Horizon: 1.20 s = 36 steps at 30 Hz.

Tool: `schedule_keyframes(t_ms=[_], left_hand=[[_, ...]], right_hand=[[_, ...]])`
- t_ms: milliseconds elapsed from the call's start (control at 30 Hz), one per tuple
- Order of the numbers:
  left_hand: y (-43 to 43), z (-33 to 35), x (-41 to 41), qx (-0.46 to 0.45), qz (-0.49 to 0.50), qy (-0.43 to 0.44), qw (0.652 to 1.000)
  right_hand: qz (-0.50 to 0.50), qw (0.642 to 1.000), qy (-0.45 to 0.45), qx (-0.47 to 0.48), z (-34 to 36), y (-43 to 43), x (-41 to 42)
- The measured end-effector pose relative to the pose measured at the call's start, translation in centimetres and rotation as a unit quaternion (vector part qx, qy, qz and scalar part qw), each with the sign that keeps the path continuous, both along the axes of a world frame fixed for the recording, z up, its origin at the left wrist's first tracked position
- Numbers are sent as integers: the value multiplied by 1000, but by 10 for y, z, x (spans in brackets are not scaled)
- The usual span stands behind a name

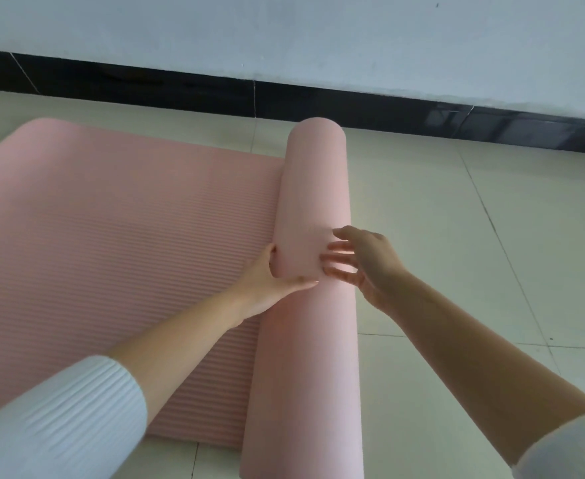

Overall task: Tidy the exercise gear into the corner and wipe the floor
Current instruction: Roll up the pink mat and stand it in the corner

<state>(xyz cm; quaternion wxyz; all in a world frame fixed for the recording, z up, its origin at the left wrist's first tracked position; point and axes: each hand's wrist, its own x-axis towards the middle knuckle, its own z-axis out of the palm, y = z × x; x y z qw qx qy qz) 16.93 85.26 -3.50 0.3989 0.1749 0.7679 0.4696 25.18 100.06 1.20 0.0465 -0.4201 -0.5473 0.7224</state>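
Observation:
A pink ribbed exercise mat (118, 243) lies partly unrolled on the tiled floor, its flat part spreading to the left. Its rolled-up part (313, 188) forms a thick pink cylinder running from the near edge of the view toward the wall. My left hand (270, 278) presses on the left side of the roll, thumb and fingers wrapped against it. My right hand (360, 261) hovers at the roll's right side with its fingers spread, the fingertips touching or nearly touching the surface. Both sleeves are white and pushed up.
Pale floor tiles (457, 236) extend to the right of the roll. A black skirting strip (180, 84) runs along the foot of a white wall (284, 29) just beyond the mat.

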Motion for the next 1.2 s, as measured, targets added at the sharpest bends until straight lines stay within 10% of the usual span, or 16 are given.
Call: schedule_keyframes(t_ms=[67,333,867,967,1067,1200], left_hand=[[-11,-4,-6,5,12,6,1000],[-54,-8,-36,-6,0,110,994],[-105,-6,-72,-81,-27,139,987],[-127,-7,-90,-39,10,102,994],[-150,-5,-101,-32,40,136,989],[-173,3,-115,-47,31,190,980]], right_hand=[[2,1000,5,-23,-3,-7,-10],[150,905,-105,385,-22,-35,-43],[32,991,97,-81,-1,-89,-116],[48,994,59,84,-5,-97,-124],[143,923,-52,355,-16,-108,-125],[211,863,-84,450,-23,-134,-130]])
